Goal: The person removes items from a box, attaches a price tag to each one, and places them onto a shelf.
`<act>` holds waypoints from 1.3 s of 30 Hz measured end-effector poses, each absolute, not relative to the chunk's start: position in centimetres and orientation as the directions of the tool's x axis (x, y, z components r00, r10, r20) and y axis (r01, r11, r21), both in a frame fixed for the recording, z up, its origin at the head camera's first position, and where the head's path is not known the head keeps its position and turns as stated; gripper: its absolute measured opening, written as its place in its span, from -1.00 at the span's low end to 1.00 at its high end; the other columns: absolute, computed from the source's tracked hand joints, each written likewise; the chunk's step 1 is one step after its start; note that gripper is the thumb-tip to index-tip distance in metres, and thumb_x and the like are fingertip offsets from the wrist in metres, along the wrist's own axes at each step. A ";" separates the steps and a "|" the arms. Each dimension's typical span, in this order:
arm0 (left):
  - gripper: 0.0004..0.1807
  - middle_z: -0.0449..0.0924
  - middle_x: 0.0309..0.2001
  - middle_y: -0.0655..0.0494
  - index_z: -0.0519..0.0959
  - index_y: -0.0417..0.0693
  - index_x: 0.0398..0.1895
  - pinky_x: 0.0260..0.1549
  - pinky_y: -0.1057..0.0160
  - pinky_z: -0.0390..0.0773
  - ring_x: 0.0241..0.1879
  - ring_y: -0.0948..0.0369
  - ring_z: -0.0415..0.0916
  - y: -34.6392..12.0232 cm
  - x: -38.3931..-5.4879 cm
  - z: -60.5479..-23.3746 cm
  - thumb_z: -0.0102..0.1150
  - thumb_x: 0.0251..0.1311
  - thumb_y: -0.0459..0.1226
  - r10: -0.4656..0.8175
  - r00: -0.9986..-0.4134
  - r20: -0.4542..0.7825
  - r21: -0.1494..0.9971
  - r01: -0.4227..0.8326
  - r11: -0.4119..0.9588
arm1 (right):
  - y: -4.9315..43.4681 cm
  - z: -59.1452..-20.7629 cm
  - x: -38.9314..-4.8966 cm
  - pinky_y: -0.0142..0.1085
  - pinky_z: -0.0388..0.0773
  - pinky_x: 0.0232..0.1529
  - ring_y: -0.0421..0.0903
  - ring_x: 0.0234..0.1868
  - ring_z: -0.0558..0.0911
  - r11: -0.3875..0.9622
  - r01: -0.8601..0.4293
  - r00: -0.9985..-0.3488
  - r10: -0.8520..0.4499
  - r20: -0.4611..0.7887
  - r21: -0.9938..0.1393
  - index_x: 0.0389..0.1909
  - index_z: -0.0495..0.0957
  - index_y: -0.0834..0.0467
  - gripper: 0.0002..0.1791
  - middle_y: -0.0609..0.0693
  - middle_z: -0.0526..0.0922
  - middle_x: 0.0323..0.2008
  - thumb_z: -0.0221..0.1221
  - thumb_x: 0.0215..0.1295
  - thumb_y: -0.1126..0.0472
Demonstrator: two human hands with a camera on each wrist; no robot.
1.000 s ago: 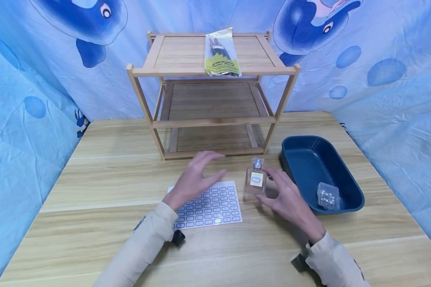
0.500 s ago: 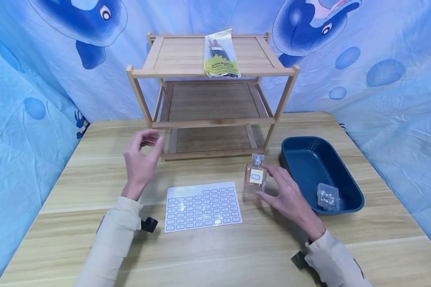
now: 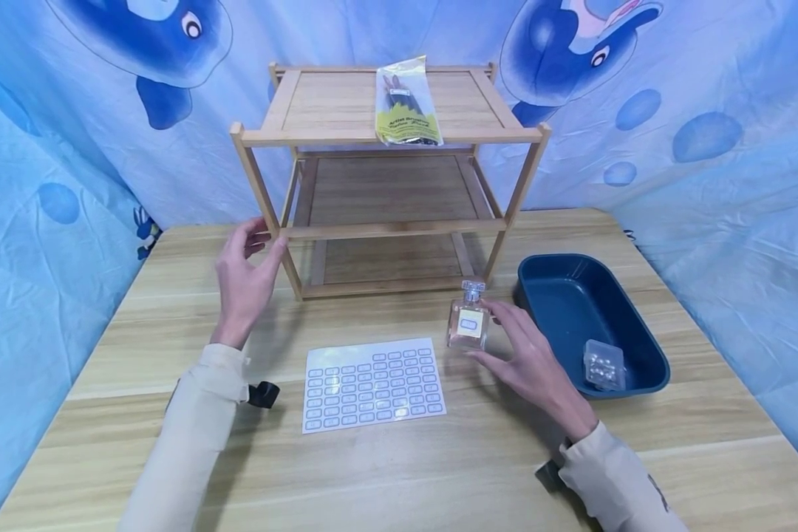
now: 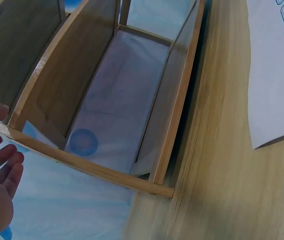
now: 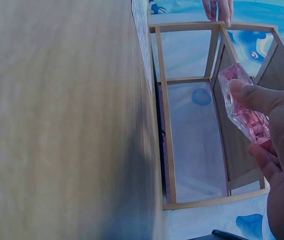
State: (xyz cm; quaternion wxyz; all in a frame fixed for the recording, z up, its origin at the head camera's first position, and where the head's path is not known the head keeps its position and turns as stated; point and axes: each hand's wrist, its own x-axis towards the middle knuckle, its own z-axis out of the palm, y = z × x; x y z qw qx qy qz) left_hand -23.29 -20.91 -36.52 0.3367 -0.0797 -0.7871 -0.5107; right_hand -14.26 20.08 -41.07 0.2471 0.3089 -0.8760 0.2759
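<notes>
My right hand (image 3: 522, 355) holds a square glass perfume bottle (image 3: 468, 326) of pink liquid by its side, upright, with its clear stopper on top and a pale label facing me. In the right wrist view, the thumb presses the bottle (image 5: 232, 92) near its base. My left hand (image 3: 242, 277) is at the front left post of a three-tier wooden rack (image 3: 392, 229), level with the middle shelf, thumb and fingers on either side of the post. A sheet of blue-framed stickers (image 3: 375, 388) lies on the table between the hands.
A dark blue tub (image 3: 575, 325) stands right of the right hand, with a clear plastic box (image 3: 604, 364) of small silvery pieces inside. A packet of artist brushes (image 3: 407, 107) lies on the rack's top shelf. Blue printed cloth (image 3: 738, 258) hangs around the table.
My left hand has moved from over the sticker sheet, left and forward, to the rack's left post. The right hand has raised the bottle slightly.
</notes>
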 end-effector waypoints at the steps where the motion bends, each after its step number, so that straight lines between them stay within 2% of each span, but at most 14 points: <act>1: -0.58 0.63 0.08 -0.19 0.55 -0.38 0.21 0.14 0.13 0.54 0.07 0.00 0.57 -20.9 -23.4 -36.5 0.32 0.38 -0.32 -0.216 -0.761 0.611 0.750 0.470 0.466 | 20.1 -41.1 -14.3 0.15 0.61 0.07 0.22 0.18 0.54 0.657 -0.679 -0.685 -0.406 0.605 -0.328 0.37 0.39 0.31 -0.02 0.30 0.50 0.26 0.66 -0.12 0.27; 6: -0.63 0.65 0.00 -0.27 0.61 -0.41 0.14 0.15 0.21 0.56 0.02 -0.02 0.61 -20.6 -23.7 -36.5 0.30 0.40 -0.32 -0.236 -0.773 0.589 0.772 0.451 0.447 | 20.1 -41.2 -14.4 0.15 0.60 0.08 0.22 0.19 0.53 0.640 -0.699 -0.665 -0.417 0.619 -0.320 0.39 0.38 0.32 0.02 0.30 0.50 0.27 0.66 -0.16 0.30; 13: -0.61 0.71 0.00 -0.21 0.64 -0.33 0.16 -0.01 0.35 0.62 -0.08 0.25 0.67 -20.3 -23.6 -36.3 0.28 0.44 -0.22 -0.286 -0.812 0.508 0.840 0.394 0.372 | 20.0 -41.2 -14.7 0.13 0.60 0.07 0.20 0.17 0.55 0.638 -0.710 -0.640 -0.409 0.650 -0.297 0.38 0.39 0.34 0.02 0.29 0.52 0.25 0.66 -0.18 0.29; 22: -0.57 0.69 0.06 -0.22 0.62 -0.31 0.20 -0.02 0.34 0.63 0.03 0.04 0.70 -20.3 -23.5 -36.5 0.29 0.43 -0.18 -0.313 -0.817 0.483 0.859 0.374 0.350 | 19.6 -40.7 -15.2 0.08 0.62 0.06 0.18 0.15 0.57 0.624 -0.736 -0.596 -0.415 0.687 -0.262 0.35 0.42 0.35 -0.02 0.29 0.54 0.24 0.67 -0.17 0.30; 32: -0.54 0.68 0.05 -0.23 0.60 -0.30 0.24 -0.05 0.34 0.64 0.04 -0.03 0.69 -20.2 -23.4 -36.5 0.27 0.44 -0.15 -0.316 -0.815 0.486 0.849 0.355 0.392 | 18.8 -39.8 -16.5 0.06 0.61 0.08 0.20 0.14 0.58 0.598 -0.763 -0.562 -0.425 0.709 -0.246 0.36 0.40 0.39 -0.02 0.32 0.53 0.25 0.65 -0.14 0.30; 39: -0.60 0.71 0.01 -0.18 0.65 -0.23 0.20 -0.09 0.37 0.64 0.00 0.03 0.71 -20.1 -23.4 -36.5 0.28 0.44 -0.16 -0.326 -0.804 0.497 0.843 0.359 0.402 | 17.7 -38.6 -17.3 0.06 0.60 0.14 0.19 0.19 0.57 0.612 -0.751 -0.575 -0.423 0.700 -0.247 0.36 0.40 0.37 -0.04 0.31 0.51 0.28 0.65 -0.09 0.25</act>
